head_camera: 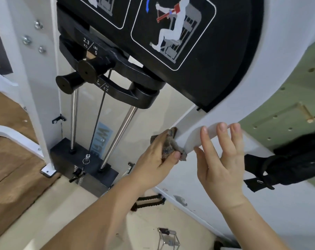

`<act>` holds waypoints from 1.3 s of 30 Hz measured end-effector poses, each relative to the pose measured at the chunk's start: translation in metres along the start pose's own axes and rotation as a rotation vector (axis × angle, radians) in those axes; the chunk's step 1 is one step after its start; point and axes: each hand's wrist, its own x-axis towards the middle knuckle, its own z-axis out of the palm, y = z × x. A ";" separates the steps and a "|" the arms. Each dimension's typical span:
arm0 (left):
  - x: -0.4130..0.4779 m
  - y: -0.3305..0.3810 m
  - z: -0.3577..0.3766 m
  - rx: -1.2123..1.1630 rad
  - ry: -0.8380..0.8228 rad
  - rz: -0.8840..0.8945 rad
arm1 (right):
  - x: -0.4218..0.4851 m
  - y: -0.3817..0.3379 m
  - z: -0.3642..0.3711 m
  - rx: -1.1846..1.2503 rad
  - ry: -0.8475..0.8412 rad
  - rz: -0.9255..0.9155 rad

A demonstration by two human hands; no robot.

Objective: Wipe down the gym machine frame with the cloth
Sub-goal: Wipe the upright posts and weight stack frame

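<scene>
- Wooden floor [10, 159] is showing left of the white frame [223, 109].
- Left hand [158, 156] is clutching the cloth [169, 141] against it — wiping seemingly mid-course.
- Right hand [223, 159], fingers straight, is resting on it.

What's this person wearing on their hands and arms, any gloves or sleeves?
Nothing at all. The left hand and right hand are bare: no gloves, rings, watch or wristband. No sleeve shows on either arm down to the picture's bottom edge. The right hand's fingernails are short and unpainted.
</scene>
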 end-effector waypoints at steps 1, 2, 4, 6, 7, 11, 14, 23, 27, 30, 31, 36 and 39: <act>0.002 0.012 -0.001 -0.005 0.012 0.013 | 0.000 0.000 0.000 0.004 0.003 -0.004; 0.008 0.028 -0.003 0.001 0.028 0.050 | 0.000 0.001 -0.001 0.010 0.008 -0.009; 0.023 0.057 -0.005 0.054 0.060 0.119 | 0.002 0.002 -0.005 0.040 -0.001 -0.010; 0.029 0.059 -0.003 0.024 0.057 0.117 | 0.004 0.002 -0.013 0.069 -0.028 0.004; 0.027 0.050 -0.001 -0.013 0.065 0.095 | 0.003 0.000 -0.017 0.074 -0.047 0.013; 0.004 0.006 0.005 -0.054 0.065 -0.042 | 0.002 -0.001 -0.025 0.070 -0.095 0.016; 0.003 0.019 0.001 -0.109 0.030 -0.049 | 0.001 -0.004 -0.026 0.080 -0.104 0.029; -0.013 -0.012 0.014 -0.031 0.051 -0.169 | 0.001 -0.010 -0.022 0.160 -0.084 0.059; -0.003 0.014 0.006 0.026 0.022 -0.111 | 0.000 -0.013 -0.017 0.214 -0.069 0.082; 0.019 0.047 0.005 0.032 0.064 0.012 | 0.000 -0.014 -0.018 0.240 -0.049 0.115; 0.018 0.044 0.007 0.011 0.089 0.014 | 0.000 -0.014 -0.019 0.238 -0.038 0.125; -0.013 -0.002 0.017 0.010 0.088 -0.192 | 0.003 -0.016 -0.029 0.238 0.023 0.175; 0.000 0.020 0.007 0.015 0.048 -0.138 | 0.010 -0.016 -0.028 0.290 0.037 0.393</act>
